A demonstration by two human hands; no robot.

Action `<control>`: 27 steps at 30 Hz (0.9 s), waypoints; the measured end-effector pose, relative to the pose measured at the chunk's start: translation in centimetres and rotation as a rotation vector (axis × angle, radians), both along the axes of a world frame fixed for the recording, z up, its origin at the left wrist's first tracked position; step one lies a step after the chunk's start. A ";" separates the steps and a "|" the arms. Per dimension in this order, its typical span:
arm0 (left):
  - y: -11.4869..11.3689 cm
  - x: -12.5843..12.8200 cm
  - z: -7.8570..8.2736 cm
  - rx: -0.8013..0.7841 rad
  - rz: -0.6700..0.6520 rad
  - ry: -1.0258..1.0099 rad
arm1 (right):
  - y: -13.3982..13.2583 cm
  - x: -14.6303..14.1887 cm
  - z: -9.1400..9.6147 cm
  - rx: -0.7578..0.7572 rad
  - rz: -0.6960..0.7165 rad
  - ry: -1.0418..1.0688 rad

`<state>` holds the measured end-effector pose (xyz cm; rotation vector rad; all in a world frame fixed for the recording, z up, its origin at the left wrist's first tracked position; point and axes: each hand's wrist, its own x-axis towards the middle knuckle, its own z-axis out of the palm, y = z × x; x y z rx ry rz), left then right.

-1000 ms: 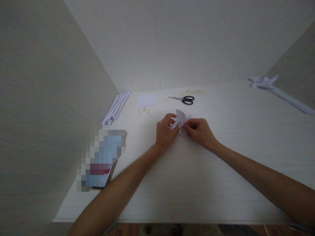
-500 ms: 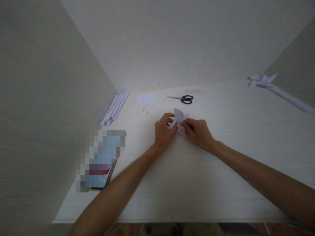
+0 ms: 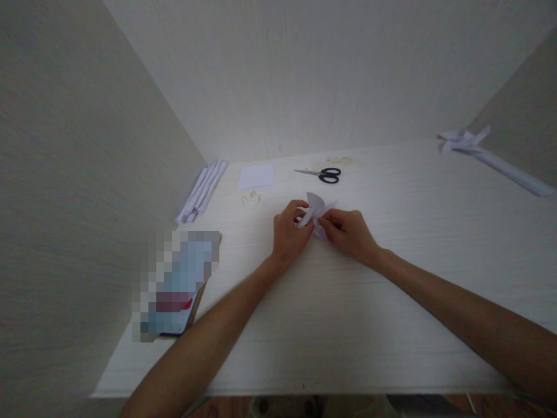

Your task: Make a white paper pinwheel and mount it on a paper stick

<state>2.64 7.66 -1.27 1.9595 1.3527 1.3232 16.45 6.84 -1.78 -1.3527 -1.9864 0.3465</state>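
A small folded white paper piece (image 3: 317, 209) sits between both hands above the middle of the white table (image 3: 331, 313). My left hand (image 3: 289, 232) pinches its left side, fingers curled round a flap. My right hand (image 3: 348, 233) pinches its right side with thumb and fingers closed. A rounded flap of the paper sticks up behind the fingers; the part under the fingers is hidden.
Black-handled scissors (image 3: 321, 173) lie behind the hands. A white paper square (image 3: 256, 176) and small scraps (image 3: 251, 197) lie at the back left, next to folded paper strips (image 3: 202, 190) by the wall. A phone (image 3: 176, 284) rests near the left edge. A paper pinwheel on a stick (image 3: 478, 152) lies far right.
Both hands and the paper have stayed almost in place, with only small shifts of the fingers on the paper. The view has tilted slightly.
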 end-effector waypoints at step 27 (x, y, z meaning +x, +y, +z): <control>-0.2 0.2 0.3 0.011 0.012 0.020 | -0.2 0.0 -0.3 -0.046 -0.016 0.145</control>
